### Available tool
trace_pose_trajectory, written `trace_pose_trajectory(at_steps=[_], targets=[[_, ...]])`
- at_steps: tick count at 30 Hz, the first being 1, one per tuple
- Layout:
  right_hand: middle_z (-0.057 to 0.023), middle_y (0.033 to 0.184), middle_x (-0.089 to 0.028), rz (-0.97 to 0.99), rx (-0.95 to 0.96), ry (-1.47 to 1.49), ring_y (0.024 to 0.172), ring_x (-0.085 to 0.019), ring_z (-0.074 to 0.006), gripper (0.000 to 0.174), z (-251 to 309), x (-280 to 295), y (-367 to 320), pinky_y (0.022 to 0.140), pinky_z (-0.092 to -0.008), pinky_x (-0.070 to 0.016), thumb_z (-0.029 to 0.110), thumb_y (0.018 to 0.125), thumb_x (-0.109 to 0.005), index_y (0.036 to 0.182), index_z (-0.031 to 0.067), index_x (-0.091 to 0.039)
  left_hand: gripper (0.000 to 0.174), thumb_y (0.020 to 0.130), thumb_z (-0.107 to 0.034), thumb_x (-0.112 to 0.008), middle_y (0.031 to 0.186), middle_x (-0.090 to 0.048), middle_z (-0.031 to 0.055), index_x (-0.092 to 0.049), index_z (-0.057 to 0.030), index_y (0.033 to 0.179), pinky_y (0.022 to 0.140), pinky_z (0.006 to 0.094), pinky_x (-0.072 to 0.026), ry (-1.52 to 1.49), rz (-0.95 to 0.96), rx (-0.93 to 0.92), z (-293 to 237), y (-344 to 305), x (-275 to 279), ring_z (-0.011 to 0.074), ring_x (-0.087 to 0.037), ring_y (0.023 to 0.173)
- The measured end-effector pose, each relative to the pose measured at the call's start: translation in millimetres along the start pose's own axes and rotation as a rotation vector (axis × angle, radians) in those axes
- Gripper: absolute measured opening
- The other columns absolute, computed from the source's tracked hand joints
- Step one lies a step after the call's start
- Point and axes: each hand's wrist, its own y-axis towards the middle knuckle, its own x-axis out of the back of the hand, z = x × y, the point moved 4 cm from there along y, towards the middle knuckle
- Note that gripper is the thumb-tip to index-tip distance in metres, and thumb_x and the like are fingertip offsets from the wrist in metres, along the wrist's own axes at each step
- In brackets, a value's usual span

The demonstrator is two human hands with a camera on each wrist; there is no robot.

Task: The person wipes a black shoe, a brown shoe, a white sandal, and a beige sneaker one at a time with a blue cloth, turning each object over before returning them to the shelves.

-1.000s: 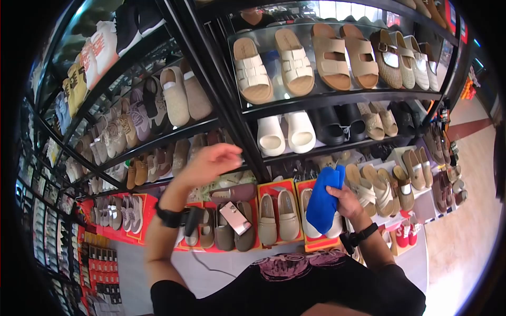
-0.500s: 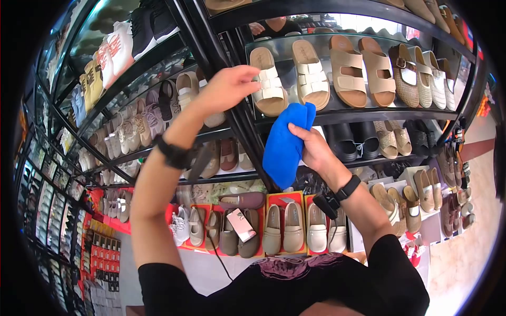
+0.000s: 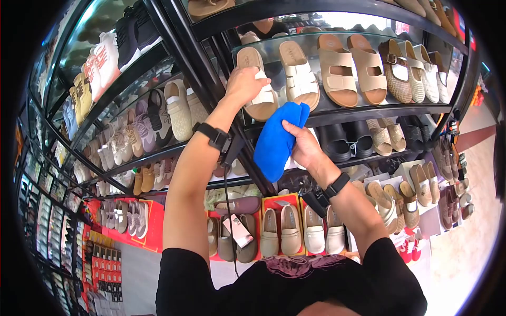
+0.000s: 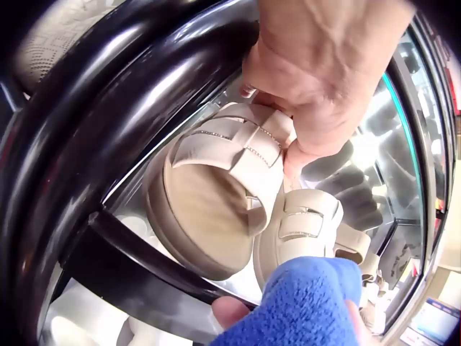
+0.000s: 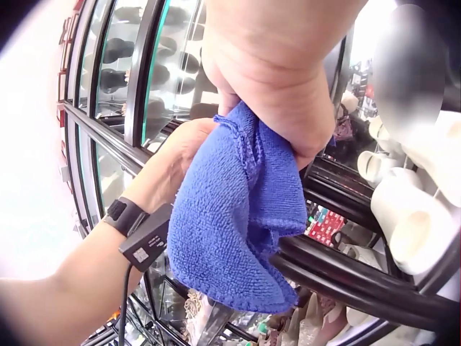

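On the glass shelf, a cream strappy sandal [image 3: 263,95] stands leftmost, beside the black post. My left hand [image 3: 244,84] reaches over it, and in the left wrist view the hand [image 4: 313,86] grips the sandal [image 4: 230,166] by its upper, thumb on one side and fingers on the other. Its mate [image 3: 303,79] stands just to the right. A folded blue terry cloth [image 3: 276,142] is pinched in my right hand [image 3: 305,145], in front of the shelf edge. In the right wrist view the cloth [image 5: 223,209] hangs down from that hand.
A thick black post [image 3: 192,58] rises left of the sandals. Beige two-strap sandals [image 3: 337,73] share the shelf, with black clogs [image 3: 337,142] below. Lower down, loafers [image 3: 290,231] stand on red boxes, and a pink phone [image 3: 238,231] lies on grey shoes. A cable [image 3: 229,210] hangs from my left wrist.
My left hand has risen from above the lower shoes to the leftmost cream sandal and taken hold of it. The right hand has carried the blue cloth up and left, toward the shelf.
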Motion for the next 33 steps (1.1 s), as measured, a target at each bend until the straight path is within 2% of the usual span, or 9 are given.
trace_pose_trajectory(at_steps=[4, 10, 15, 19, 21, 24, 27, 31, 33], targets=[[-0.0095, 0.103, -0.060, 0.005, 0.066, -0.016, 0.093, -0.059, -0.0210, 0.034, 1, 4, -23, 0.087, -0.0366, -0.0458, 0.014, 0.080, -0.064, 0.110, 0.0030, -0.052, 0.032, 0.075, -0.029, -0.067, 0.075, -0.061, 0.0162, -0.060, 0.0021, 0.080, 0.061, 0.0332, -0.0449, -0.249, -0.039, -0.011, -22, -35, 26, 0.0239, -0.060, 0.066], [-0.0100, 0.102, -0.060, 0.084, -0.052, -0.014, 0.093, -0.059, -0.0216, 0.036, -18, 28, -106, 0.086, -0.0371, -0.0476, 0.013, 0.080, -0.063, 0.112, 0.0018, -0.051, 0.025, 0.072, -0.020, -0.072, 0.076, -0.060, 0.0100, -0.063, -0.0013, 0.087, 0.065, 0.0296, -0.0440, -0.399, -0.056, -0.222, -38, -136, 34, 0.0182, -0.056, 0.073], [-0.0093, 0.103, -0.061, -0.267, -0.115, -0.053, 0.091, -0.060, -0.0212, 0.034, -50, 90, -151, 0.084, -0.0353, -0.0482, 0.016, 0.082, -0.061, 0.112, 0.0030, -0.052, 0.023, 0.072, -0.019, -0.072, 0.073, -0.058, 0.0079, -0.063, -0.0024, 0.084, 0.064, 0.0318, -0.0418, -0.778, 0.201, -0.073, -47, -226, -4, 0.0205, -0.052, 0.070], [-0.0096, 0.094, -0.062, -0.409, 0.025, -0.405, 0.080, -0.061, -0.0177, 0.031, -38, 90, -156, 0.073, -0.0305, -0.0507, 0.013, 0.081, -0.061, 0.109, 0.0006, -0.054, 0.024, 0.072, -0.021, -0.071, 0.076, -0.058, 0.0072, -0.063, -0.0031, 0.086, 0.067, 0.0313, -0.0400, -0.955, 0.409, 0.057, -50, -290, -55, 0.0219, -0.051, 0.072], [-0.0089, 0.093, -0.062, -0.433, 0.242, -0.885, 0.079, -0.061, -0.0156, 0.034, -19, 73, -150, 0.071, -0.0284, -0.0497, 0.015, 0.080, -0.063, 0.109, 0.0002, -0.053, 0.022, 0.071, -0.015, -0.073, 0.077, -0.059, 0.0056, -0.064, -0.0026, 0.087, 0.067, 0.0263, -0.0401, -0.891, 0.412, -0.012, -55, -309, -66, 0.0137, -0.051, 0.074], [-0.0126, 0.093, -0.063, -0.370, 0.442, -1.353, 0.080, -0.062, -0.0194, 0.042, -18, 60, -135, 0.072, -0.0302, -0.0484, 0.015, 0.076, -0.066, 0.114, 0.0047, -0.051, 0.022, 0.071, -0.017, -0.073, 0.072, -0.056, 0.0053, -0.064, -0.0035, 0.086, 0.066, 0.0279, -0.0394, -0.888, 0.451, -0.032, -57, -328, -76, 0.0151, -0.050, 0.071], [-0.0175, 0.095, -0.061, -0.214, 0.316, -1.401, 0.088, -0.061, -0.0295, 0.043, -48, 59, -125, 0.076, -0.0326, -0.0472, 0.013, 0.074, -0.066, 0.114, 0.0071, -0.052, 0.022, 0.070, -0.017, -0.073, 0.070, -0.054, 0.0058, -0.064, -0.0038, 0.085, 0.064, 0.0292, -0.0395, -0.890, 0.436, -0.070, -53, -338, -76, 0.0167, -0.049, 0.069], [-0.0182, 0.092, -0.061, -0.034, 0.385, -1.651, 0.087, -0.061, -0.0308, 0.044, -69, 33, -154, 0.076, -0.0333, -0.0467, 0.011, 0.072, -0.066, 0.113, 0.0064, -0.052, 0.022, 0.072, -0.017, -0.072, 0.072, -0.056, 0.0059, -0.064, -0.0024, 0.087, 0.062, 0.0278, -0.0411, -0.964, 0.385, 0.067, -36, -346, -79, 0.0145, -0.051, 0.070], [-0.0191, 0.090, -0.060, 0.055, -0.028, -1.542, 0.085, -0.060, -0.0319, 0.044, -87, 32, -171, 0.074, -0.0343, -0.0464, 0.011, 0.071, -0.067, 0.112, 0.0050, -0.052, 0.022, 0.075, -0.015, -0.070, 0.078, -0.060, 0.0045, -0.063, 0.0002, 0.089, 0.062, 0.0240, -0.0441, -1.035, 0.412, 0.237, -23, -351, -84, 0.0083, -0.054, 0.071]])
